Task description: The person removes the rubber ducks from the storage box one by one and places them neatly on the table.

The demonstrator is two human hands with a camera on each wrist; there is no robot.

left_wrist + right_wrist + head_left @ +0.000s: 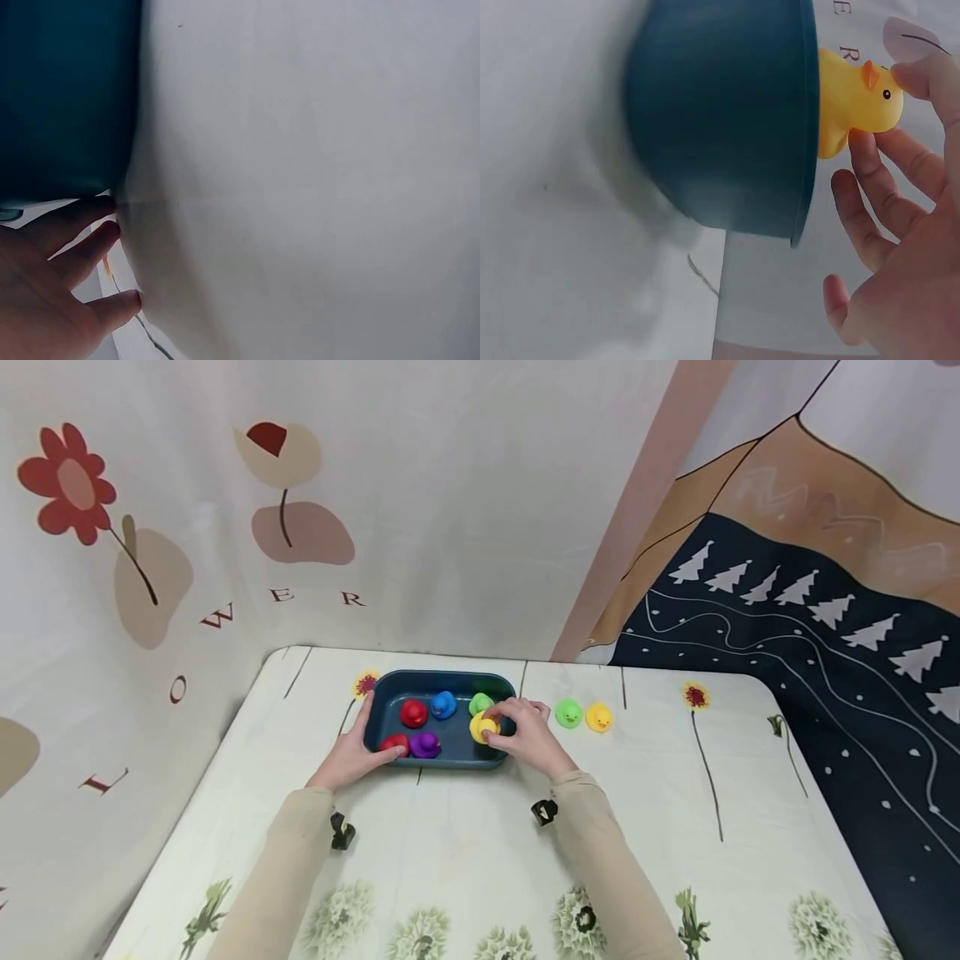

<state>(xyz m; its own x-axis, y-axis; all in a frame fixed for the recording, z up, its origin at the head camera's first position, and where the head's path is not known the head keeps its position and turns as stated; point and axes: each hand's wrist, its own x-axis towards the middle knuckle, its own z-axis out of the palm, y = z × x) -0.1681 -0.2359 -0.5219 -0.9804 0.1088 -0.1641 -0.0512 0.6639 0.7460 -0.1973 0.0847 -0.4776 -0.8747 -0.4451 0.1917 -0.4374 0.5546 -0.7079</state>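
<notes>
A dark blue rectangular tray (457,762) lies towards the far edge of the table. My left hand (354,755) grips its left end, with the thumb over the front rim and fingers along the outer side. In the right wrist view, my right hand (900,225) pinches the head of a yellow rubber duck (847,97), whose lower body is hidden behind the tray wall. Around that duck, the tray holds a red duck (413,713), a blue duck (443,704), a green duck (481,703), a purple duck (426,745) and another red duck (395,744), partly covered by my left thumb.
To the right of the tray, a green duck (568,713) and a second yellow duck (599,717) sit side by side on the table. A flower-printed cloth (457,843) covers the tabletop. Patterned curtains (465,527) hang behind the far edge.
</notes>
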